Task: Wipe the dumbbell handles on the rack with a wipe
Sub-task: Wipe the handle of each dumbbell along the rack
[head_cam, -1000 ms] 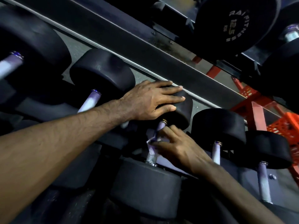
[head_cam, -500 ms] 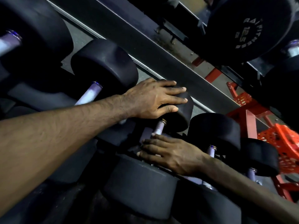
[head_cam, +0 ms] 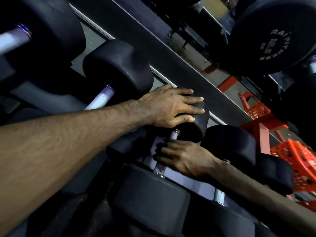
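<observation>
Right hand (head_cam: 184, 161) fingers are curled round the handle (head_cam: 173, 135) of the middle dumbbell, wipe not visible under them. Left hand (head_cam: 171, 106) lies flat, fingers straight, steadying its far head (head_cam: 196, 129). Looks mid-job: neighbouring handles (head_cam: 102, 98) on the rack (head_cam: 153, 48) probably still need doing.

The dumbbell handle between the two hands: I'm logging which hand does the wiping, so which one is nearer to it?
Right. The right hand curls around the dumbbell handle; the left hand rests on the far head above it.
</observation>
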Available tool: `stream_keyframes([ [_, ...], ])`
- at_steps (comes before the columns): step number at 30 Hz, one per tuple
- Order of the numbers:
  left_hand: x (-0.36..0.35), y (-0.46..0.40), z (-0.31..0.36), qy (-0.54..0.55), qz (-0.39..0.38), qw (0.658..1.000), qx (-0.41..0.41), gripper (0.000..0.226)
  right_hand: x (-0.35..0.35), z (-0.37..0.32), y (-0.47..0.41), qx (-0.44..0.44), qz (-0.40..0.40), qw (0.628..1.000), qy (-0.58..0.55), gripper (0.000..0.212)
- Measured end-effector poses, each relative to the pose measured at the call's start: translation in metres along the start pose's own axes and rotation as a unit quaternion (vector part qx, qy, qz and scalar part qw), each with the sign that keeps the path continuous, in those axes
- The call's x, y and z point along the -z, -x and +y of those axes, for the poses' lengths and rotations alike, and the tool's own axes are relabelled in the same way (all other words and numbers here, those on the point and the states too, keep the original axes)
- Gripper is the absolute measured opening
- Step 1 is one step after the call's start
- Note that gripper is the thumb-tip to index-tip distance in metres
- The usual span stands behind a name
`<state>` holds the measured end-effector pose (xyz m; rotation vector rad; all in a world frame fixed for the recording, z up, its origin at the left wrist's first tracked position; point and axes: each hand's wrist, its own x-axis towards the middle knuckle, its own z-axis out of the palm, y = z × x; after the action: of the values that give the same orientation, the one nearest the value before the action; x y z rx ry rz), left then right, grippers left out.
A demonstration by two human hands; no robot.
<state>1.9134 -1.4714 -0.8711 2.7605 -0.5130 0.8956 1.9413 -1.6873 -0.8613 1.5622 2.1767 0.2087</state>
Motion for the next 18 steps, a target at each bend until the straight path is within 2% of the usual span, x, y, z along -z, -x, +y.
stream_keyframes([
  [2, 0.001, 0.000, 0.000, -0.002, 0.001, 1.000, -0.001, 0.064, 0.002, -0.004, 0.001, 0.026, -0.007, 1.000, 0.013, 0.035],
  [5, 0.003, -0.002, 0.001, 0.002, 0.014, 1.000, -0.008, 0.063, 0.004, 0.013, 0.009, -0.064, 0.038, 0.996, 0.056, 0.044],
  [9, 0.002, -0.001, -0.001, -0.006, 0.003, 1.000, -0.005, 0.064, 0.002, -0.001, 0.017, -0.066, 0.085, 0.993, 0.051, 0.027],
  [11, 0.002, -0.001, 0.001, 0.003, 0.005, 1.000, 0.001, 0.064, -0.003, -0.015, 0.022, -0.174, 0.153, 0.973, -0.014, 0.023],
  [12, 0.003, -0.002, 0.002, 0.005, 0.006, 1.000, 0.000, 0.064, -0.008, -0.021, 0.024, -0.270, 0.204, 0.938, -0.076, 0.024],
  [13, 0.002, -0.002, 0.003, 0.006, 0.007, 1.000, -0.002, 0.063, -0.015, -0.029, 0.025, -0.380, 0.256, 0.875, -0.159, 0.027],
  [14, 0.002, -0.001, 0.003, 0.005, 0.008, 1.000, -0.004, 0.062, -0.022, -0.036, 0.024, -0.482, 0.292, 0.784, -0.259, 0.029],
  [15, 0.002, -0.001, 0.002, 0.003, 0.007, 1.000, -0.004, 0.061, -0.029, -0.044, 0.021, -0.559, 0.310, 0.670, -0.377, 0.029],
  [16, 0.002, -0.001, 0.002, 0.006, 0.006, 1.000, -0.002, 0.060, -0.036, -0.049, 0.017, -0.601, 0.307, 0.540, -0.503, 0.026],
  [17, 0.002, -0.001, 0.004, 0.010, 0.004, 1.000, -0.003, 0.059, -0.038, -0.056, 0.011, -0.611, 0.290, 0.410, -0.613, 0.023],
  [18, 0.003, -0.001, 0.005, 0.013, 0.005, 1.000, -0.003, 0.059, -0.039, -0.057, 0.005, -0.604, 0.267, 0.312, -0.683, 0.020],
])
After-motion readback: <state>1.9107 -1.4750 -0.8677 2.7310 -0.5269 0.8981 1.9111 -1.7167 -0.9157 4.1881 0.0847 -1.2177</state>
